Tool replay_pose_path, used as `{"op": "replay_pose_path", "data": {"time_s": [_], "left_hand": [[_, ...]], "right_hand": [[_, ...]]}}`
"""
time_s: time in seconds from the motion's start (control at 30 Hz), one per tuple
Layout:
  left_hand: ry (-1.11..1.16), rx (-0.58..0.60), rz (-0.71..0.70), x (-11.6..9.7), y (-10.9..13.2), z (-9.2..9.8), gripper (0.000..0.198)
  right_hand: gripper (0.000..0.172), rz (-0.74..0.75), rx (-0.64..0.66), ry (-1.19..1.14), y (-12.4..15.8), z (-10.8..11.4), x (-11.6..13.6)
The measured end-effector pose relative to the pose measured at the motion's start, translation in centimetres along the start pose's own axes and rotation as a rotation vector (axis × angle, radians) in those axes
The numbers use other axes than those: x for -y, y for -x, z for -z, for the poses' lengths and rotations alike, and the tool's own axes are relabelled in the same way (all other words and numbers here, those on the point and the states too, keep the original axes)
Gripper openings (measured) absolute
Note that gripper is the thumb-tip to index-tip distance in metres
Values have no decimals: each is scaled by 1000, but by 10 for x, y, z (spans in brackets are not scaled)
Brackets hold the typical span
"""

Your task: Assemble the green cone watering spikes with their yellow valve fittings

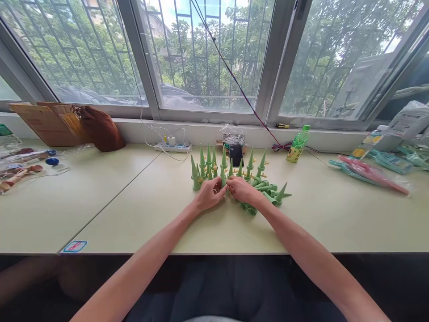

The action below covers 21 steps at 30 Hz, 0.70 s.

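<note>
My left hand (pixel 210 195) is closed around the lower part of an upright green plastic watering spike (pixel 223 176), its tip pointing up. From the other side my right hand (pixel 241 188) pinches at the same spike, low on its body; the fingertips partly hide what they touch. Behind both hands several similar green spikes (pixel 194 172) stand upright, with small yellow valves (pixel 266 175) sticking out of their sides. Right of my right hand, more green spikes (pixel 268 188) lie in a loose pile, some with open round ends toward me.
Beyond the spikes lie a black phone-like object (pixel 236 154) and a power strip (pixel 174 146) with cables. A green-capped drink bottle (pixel 298 144) stands at right, near plastic-wrapped items (pixel 372 174). At left are a brown pouch (pixel 102 129), cardboard (pixel 47 123) and wooden toys (pixel 20 176).
</note>
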State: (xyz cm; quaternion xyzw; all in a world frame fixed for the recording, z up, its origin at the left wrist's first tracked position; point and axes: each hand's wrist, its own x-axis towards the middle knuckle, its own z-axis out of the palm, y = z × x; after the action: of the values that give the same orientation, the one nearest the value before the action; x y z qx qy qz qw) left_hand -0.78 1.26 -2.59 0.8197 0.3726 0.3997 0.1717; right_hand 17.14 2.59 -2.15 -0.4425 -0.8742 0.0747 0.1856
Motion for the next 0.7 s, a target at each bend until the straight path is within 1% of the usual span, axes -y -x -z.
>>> {"op": "replay_pose_path", "data": {"time_s": [0.23,0.53,0.7], "left_hand": [[12,-5,9,-3,0,1,26],[16,-7,21,-3,-1,2,27],[111,1,75,-6,-1,4,30]], "right_hand": [[17,-7,-80,-78,2,0,1],[14,-21,-149,-101,1,-4,-2],[11,-41,-206,-131,5,0,1]]}}
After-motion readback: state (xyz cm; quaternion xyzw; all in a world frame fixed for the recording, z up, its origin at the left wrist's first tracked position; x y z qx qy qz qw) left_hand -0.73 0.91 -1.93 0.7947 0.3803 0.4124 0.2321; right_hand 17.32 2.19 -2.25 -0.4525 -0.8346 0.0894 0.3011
